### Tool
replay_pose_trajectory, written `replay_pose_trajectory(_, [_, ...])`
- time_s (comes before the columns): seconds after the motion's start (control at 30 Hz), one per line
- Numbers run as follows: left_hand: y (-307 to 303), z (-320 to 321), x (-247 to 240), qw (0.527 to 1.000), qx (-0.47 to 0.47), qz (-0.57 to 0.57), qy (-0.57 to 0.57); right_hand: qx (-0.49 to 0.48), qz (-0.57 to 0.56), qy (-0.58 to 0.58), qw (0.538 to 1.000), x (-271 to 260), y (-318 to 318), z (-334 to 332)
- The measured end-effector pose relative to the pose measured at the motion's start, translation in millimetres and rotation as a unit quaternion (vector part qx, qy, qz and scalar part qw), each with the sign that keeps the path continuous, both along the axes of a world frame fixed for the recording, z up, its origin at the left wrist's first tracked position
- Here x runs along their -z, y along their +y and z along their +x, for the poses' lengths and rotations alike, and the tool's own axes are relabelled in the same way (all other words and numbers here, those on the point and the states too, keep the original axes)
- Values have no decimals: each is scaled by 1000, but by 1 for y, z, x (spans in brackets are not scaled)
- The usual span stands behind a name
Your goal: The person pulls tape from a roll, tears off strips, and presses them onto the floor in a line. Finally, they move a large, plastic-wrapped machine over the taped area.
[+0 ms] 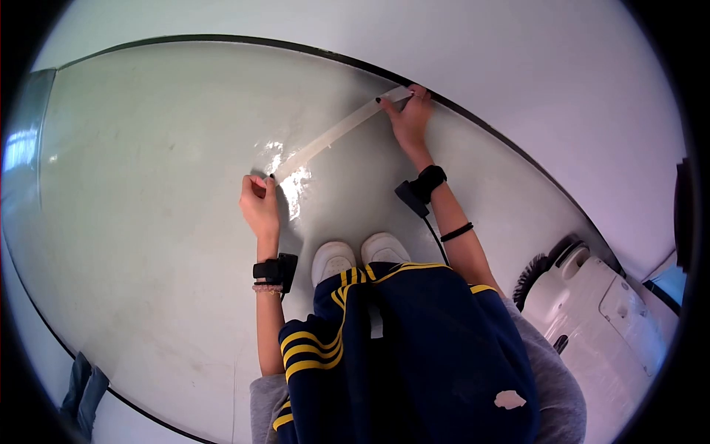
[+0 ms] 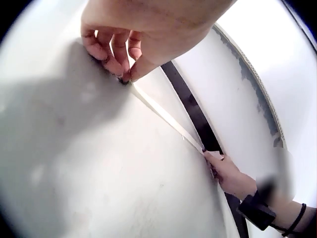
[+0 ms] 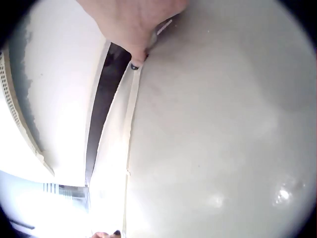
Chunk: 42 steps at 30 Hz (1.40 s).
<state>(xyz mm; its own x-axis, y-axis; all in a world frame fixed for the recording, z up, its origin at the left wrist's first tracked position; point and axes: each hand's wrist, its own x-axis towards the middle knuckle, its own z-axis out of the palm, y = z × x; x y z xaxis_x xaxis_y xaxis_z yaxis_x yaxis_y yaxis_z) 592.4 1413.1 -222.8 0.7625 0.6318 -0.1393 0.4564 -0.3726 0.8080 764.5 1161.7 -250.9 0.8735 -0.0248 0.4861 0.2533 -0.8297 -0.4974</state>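
A long, flat, pale strip of tape stretches taut and slanting between my two hands, over the glossy pale floor. My left hand pinches its near end between thumb and fingertips, the other fingers curled in. At the far end, my right hand grips the tape close to the dark skirting strip, thumb apart from the fingers. The left wrist view shows the tape as a narrow straight band. In the right wrist view the thumb lies on the tape, and the palm hides the end.
White shoes stand on the floor below the tape. To the right are a white machine and a dark round brush. A white wall rises behind the skirting. Dark blue cloth hangs at lower left.
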Motion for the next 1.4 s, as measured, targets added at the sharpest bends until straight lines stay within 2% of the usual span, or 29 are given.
replay_pose_trajectory(0.07, [-1,1,-1,1000,-1,-8,2,-17,2,3,1000,-2,3,-1])
replay_pose_trajectory(0.13, [0,3,-5,1000,-4,-10,9,-46,118,134,983,2,8,-8])
replay_pose_trajectory(0.17, [1,5,-8,1000,-1,-8,3,-48,121,137,982,-4,13,-16])
replay_pose_trajectory(0.23, [6,1,-7,1000,3,-4,0,-27,290,94,952,-21,24,-32])
replay_pose_trajectory(0.33, [25,-4,12,998,-42,22,-37,-14,294,112,949,-7,17,-36])
replay_pose_trajectory(0.43, [31,-14,19,999,-38,12,-10,-21,221,174,960,2,15,-38])
replay_pose_trajectory(0.53, [31,-29,26,999,-39,7,9,-42,216,167,961,17,21,-42])
replay_pose_trajectory(0.67, [25,-32,20,998,-47,22,28,-52,199,182,962,5,29,-45])
replay_pose_trajectory(0.73, [25,-36,23,998,-62,25,13,-79,91,204,972,4,36,-49])
replay_pose_trajectory(0.77, [26,-36,24,998,-61,26,12,-79,91,203,972,2,39,-50])
replay_pose_trajectory(0.83, [28,-37,27,996,-63,54,17,-61,23,200,978,-1,46,-53])
replay_pose_trajectory(1.03, [29,-41,24,995,-71,51,50,-15,56,204,977,12,53,-53])
replay_pose_trajectory(1.17, [29,-41,24,996,-58,51,44,-40,44,202,978,-2,53,-56])
replay_pose_trajectory(1.23, [27,-43,25,995,-54,54,61,-29,-46,180,982,-12,62,-64])
replay_pose_trajectory(1.37, [26,-42,21,996,-56,36,63,-5,-44,154,987,-13,74,-68])
replay_pose_trajectory(1.4, [26,-42,22,996,-57,37,59,5,19,159,987,-7,73,-68])
